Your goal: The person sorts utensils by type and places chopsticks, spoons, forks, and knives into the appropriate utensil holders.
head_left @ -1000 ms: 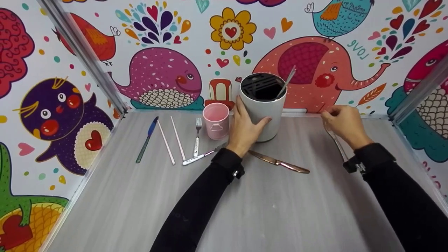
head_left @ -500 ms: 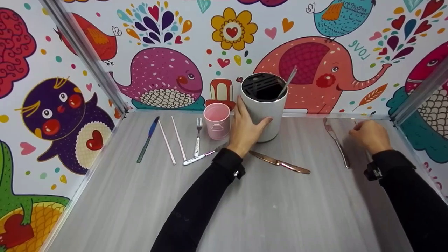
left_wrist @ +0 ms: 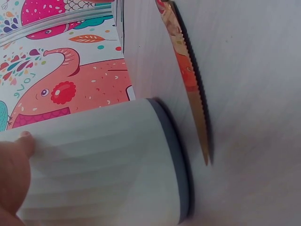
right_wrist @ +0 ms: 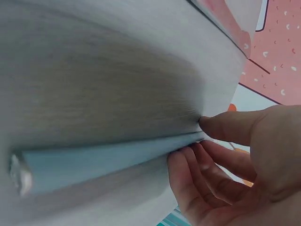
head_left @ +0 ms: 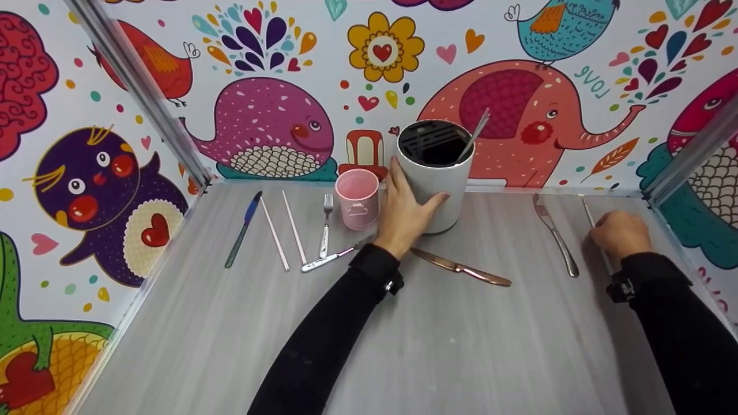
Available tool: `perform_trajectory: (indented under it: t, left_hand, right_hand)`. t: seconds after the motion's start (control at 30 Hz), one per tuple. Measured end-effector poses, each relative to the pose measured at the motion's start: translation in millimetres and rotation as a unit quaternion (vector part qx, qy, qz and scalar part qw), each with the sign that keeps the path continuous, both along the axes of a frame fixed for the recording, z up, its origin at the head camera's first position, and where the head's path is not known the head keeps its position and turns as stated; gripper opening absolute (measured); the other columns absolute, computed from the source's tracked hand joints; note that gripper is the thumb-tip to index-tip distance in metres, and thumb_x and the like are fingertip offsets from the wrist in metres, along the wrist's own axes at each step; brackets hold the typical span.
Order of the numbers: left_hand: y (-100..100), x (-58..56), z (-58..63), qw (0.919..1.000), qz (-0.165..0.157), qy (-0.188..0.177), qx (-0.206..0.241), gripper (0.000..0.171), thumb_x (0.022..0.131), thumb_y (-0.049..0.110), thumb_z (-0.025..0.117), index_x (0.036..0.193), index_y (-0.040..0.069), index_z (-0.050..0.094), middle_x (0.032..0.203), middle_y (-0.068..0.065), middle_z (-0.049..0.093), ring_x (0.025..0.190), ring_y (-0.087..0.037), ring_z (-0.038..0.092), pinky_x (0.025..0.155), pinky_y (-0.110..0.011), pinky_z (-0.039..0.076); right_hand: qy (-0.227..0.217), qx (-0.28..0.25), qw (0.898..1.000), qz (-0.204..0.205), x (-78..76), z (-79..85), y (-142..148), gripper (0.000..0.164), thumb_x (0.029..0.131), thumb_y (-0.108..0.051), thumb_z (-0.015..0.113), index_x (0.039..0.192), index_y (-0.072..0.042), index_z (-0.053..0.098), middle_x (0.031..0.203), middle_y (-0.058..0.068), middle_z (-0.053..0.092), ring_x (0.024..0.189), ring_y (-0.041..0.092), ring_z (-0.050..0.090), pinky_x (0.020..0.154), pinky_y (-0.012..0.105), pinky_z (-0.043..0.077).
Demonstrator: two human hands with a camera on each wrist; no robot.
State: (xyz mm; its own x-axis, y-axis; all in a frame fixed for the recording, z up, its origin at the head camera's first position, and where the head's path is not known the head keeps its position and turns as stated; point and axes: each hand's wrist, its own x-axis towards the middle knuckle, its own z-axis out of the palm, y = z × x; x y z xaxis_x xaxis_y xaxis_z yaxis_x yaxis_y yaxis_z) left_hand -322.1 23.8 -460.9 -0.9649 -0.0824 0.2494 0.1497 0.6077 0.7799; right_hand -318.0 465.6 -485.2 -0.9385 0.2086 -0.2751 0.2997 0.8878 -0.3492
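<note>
My left hand (head_left: 403, 213) holds the side of a tall white canister (head_left: 441, 190) with a dark inside, thumb spread across its front. Slim pale sticks (head_left: 476, 132) lean out over the canister's rim. At the right, my right hand (head_left: 622, 235) is low at the table over a slim light blue chopstick (right_wrist: 99, 160). In the right wrist view, its thumb (right_wrist: 230, 126) and fingers (right_wrist: 188, 174) close in from both sides near the chopstick's far end. The chopstick lies along the tabletop, its blunt end toward the camera.
A silver knife (head_left: 556, 236) lies left of my right hand; a copper knife (head_left: 461, 270) lies before the canister. Further left are a pink cup (head_left: 357, 202), a fork (head_left: 326, 225), a white-handled utensil (head_left: 328, 260), pink sticks (head_left: 294, 227) and a blue-green knife (head_left: 242, 230). Patterned walls enclose the table.
My right hand has moved right and toward me, from above the silver knife to the light blue chopstick, and lowered. The left hand and canister have stayed put.
</note>
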Motion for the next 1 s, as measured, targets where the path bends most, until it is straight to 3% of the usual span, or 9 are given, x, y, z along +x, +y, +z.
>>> perform_trajectory:
  t: [0.13, 0.3, 0.57, 0.83, 1.0]
  left_hand:
    - [0.3, -0.1, 0.8, 0.9999, 0.003, 0.005, -0.013, 0.132, 0.088, 0.068, 0.085, 0.177, 0.008, 0.009, 0.178, -0.018, 0.031, 0.159, -0.034, 0.046, 0.132, -0.049, 0.041]
    - [1.0, 0.0, 1.1, 0.9999, 0.004, 0.000, -0.016, 0.132, 0.088, 0.067, 0.085, 0.178, 0.009, 0.008, 0.179, -0.017, 0.031, 0.159, -0.033, 0.047, 0.132, -0.049, 0.041]
    - [0.9, -0.1, 2.1, 0.9998, -0.001, -0.018, 0.004, 0.131, 0.088, 0.065, 0.086, 0.178, 0.011, 0.008, 0.181, -0.016, 0.026, 0.161, -0.033, 0.043, 0.133, -0.050, 0.039]
    - [-0.4, -0.2, 1.6, 0.9999, 0.001, -0.010, 0.004, 0.132, 0.088, 0.068, 0.085, 0.178, 0.012, 0.007, 0.181, -0.016, 0.027, 0.160, -0.033, 0.044, 0.133, -0.050, 0.039]
    - [-0.1, 0.4, 0.4, 0.9999, -0.001, -0.012, 0.000, 0.132, 0.088, 0.068, 0.085, 0.178, 0.013, 0.006, 0.181, -0.015, 0.026, 0.160, -0.034, 0.044, 0.133, -0.051, 0.039]
  right_hand:
    - [0.017, 0.036, 0.999, 0.033, 0.5, 0.0, -1.3, 0.038, 0.095, -0.010, 0.064, 0.117, 0.022, 0.070, 0.103, 0.036, 0.073, 0.094, 0.047, 0.061, 0.077, 0.050, 0.055]
    - [0.011, 0.025, 0.999, 0.029, 0.4, 3.5, -10.2, 0.043, 0.099, -0.015, 0.065, 0.120, 0.023, 0.069, 0.101, 0.033, 0.071, 0.094, 0.046, 0.059, 0.077, 0.048, 0.054]
    - [0.044, -0.037, 0.997, 0.043, -0.8, 26.0, -42.1, 0.051, 0.107, -0.024, 0.065, 0.137, 0.018, 0.062, 0.126, 0.037, 0.063, 0.106, 0.049, 0.058, 0.084, 0.048, 0.059]
    - [0.165, -0.042, 0.981, 0.089, 1.8, 61.0, -92.0, 0.043, 0.107, -0.025, 0.068, 0.133, 0.010, 0.071, 0.124, 0.035, 0.073, 0.106, 0.047, 0.064, 0.087, 0.052, 0.063]
    - [0.222, -0.054, 0.967, 0.109, 5.3, 72.5, -119.9, 0.033, 0.104, -0.021, 0.072, 0.123, 0.005, 0.076, 0.113, 0.029, 0.078, 0.099, 0.042, 0.068, 0.076, 0.035, 0.055]
